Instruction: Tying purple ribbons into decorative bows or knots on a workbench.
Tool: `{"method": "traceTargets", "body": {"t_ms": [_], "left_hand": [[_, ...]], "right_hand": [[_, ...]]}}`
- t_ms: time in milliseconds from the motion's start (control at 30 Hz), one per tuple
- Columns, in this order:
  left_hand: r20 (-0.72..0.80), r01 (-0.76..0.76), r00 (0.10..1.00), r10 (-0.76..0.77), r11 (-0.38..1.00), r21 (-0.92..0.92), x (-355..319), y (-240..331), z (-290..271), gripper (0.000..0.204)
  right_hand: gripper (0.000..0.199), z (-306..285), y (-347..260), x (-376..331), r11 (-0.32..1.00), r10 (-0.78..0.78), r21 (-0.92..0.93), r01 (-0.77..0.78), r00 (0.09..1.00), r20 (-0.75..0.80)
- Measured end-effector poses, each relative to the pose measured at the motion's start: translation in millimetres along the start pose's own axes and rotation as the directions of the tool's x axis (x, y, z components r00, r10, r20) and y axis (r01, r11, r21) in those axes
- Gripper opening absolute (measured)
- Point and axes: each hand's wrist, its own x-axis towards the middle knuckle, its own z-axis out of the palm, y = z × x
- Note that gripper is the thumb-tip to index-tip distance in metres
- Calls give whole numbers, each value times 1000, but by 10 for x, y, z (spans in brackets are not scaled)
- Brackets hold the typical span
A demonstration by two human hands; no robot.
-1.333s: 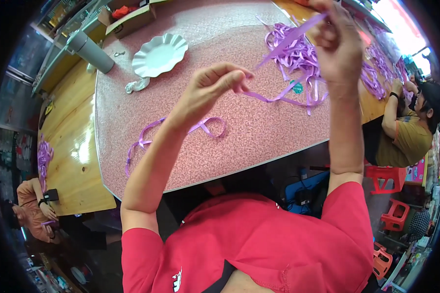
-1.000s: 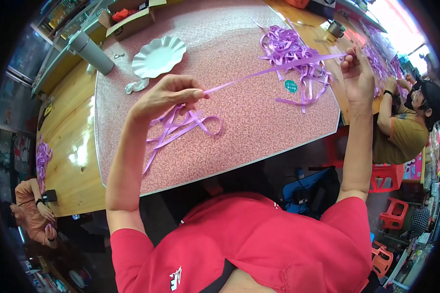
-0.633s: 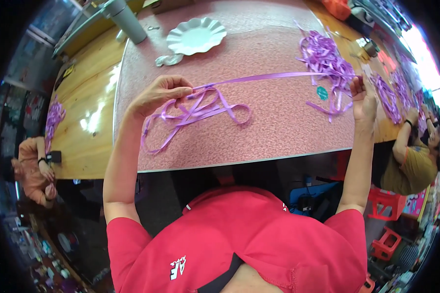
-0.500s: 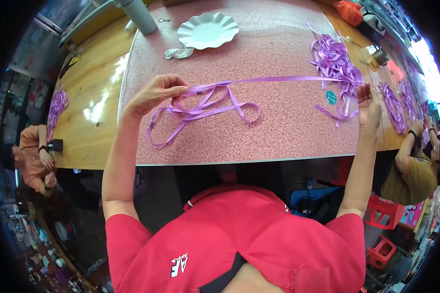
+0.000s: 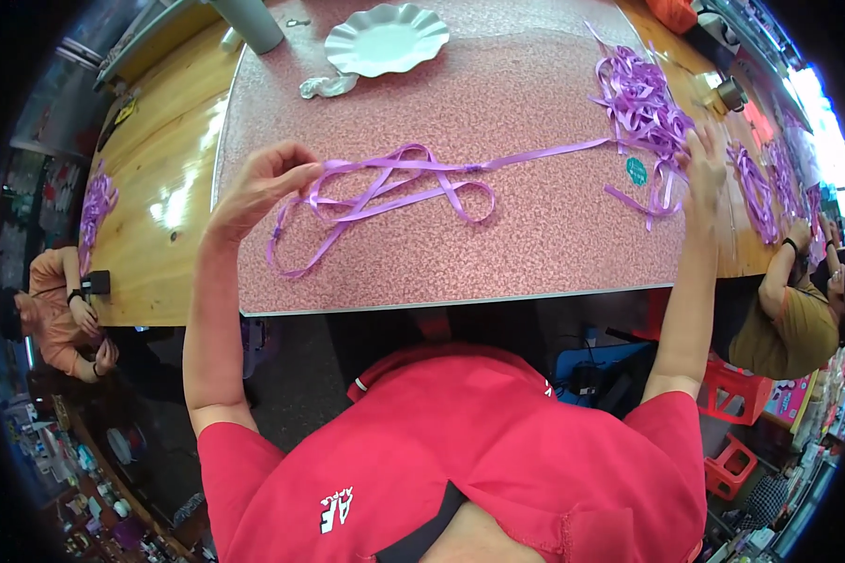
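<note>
My left hand [image 5: 265, 188] is closed in a pinch on a flat, shiny purple ribbon [image 5: 371, 218]. Its loops lie crossed over one another on the pink speckled table mat, to the right of that hand. A single strand runs from these loops across to a tangled heap of purple ribbon [image 5: 643, 94] at the far right. Beside the heap's right edge is my right hand [image 5: 706, 171], fingers bent towards it. Those fingers are partly blurred, so what they grip is unclear.
A white scalloped plate [image 5: 387, 42] and a crumpled clear wrapper [image 5: 329, 86] sit at the back, near a grey cylinder [image 5: 251, 23]. More purple ribbon [image 5: 753, 192] lies right, by a person in olive [image 5: 787, 324]. Another person [image 5: 56, 314] is at the left.
My left hand has drawn left with the ribbon. My right hand has risen slightly along the heap's edge. The strand between, nearly straight before, now slopes and lies slacker.
</note>
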Motion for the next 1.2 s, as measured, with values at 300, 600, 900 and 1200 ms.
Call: {"method": "traceTargets", "body": {"t_ms": [300,600,900,1200], "left_hand": [[166,-473,863,478,878,-69,560,1146,757,34],[77,-298,944,321,929,-219,625,894,663,32],[134,-154,957,257,842,-517,632,685,1015,25],[-106,-412,911,398,888,-202,620,629,1253,29]], "right_hand": [[27,1722,-1189,-1407,900,-436,353,256,525,731],[27,1780,-1121,-1268,885,-418,237,402,460,783],[17,1636,-907,-1315,751,-548,178,636,449,706],[10,1504,-714,-1325,865,-429,125,486,585,689]]}}
